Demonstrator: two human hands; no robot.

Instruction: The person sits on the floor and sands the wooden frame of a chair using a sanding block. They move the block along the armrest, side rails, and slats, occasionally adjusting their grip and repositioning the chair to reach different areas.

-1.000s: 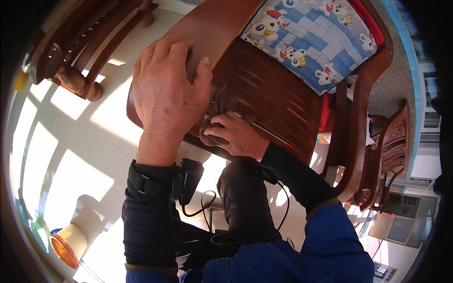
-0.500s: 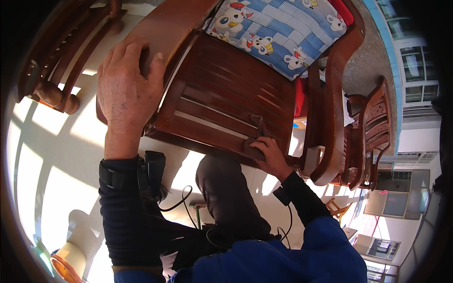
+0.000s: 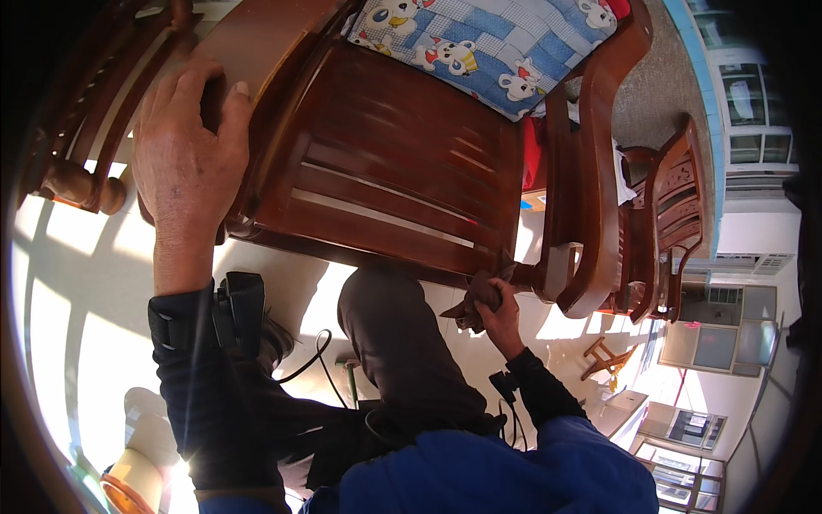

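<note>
A brown wooden armchair with a slatted seat (image 3: 385, 137) stands in front of me. My left hand (image 3: 190, 141) rests on its wide left armrest (image 3: 257, 47), thumb spread away from the fingers and nothing in the palm that I can see. Bunched in my right hand (image 3: 501, 313) is a dark brown cloth (image 3: 467, 315). That hand is at the front right corner of the seat, the cloth against the front rail and part of it hanging below. The fingertips on the cloth are partly in shadow.
A blue patterned cushion (image 3: 479, 47) with cartoon animals lies at the back of the seat. The right armrest (image 3: 595, 214) rises beside my right hand. More wooden chairs (image 3: 676, 197) stand to the right. A small wooden stool (image 3: 606, 355) and a yellowish bucket (image 3: 133, 480) are on the floor.
My right hand has moved from the seat slats to the front right corner, keeping hold of the cloth, which now hangs past the edge. The left hand stays on the armrest.
</note>
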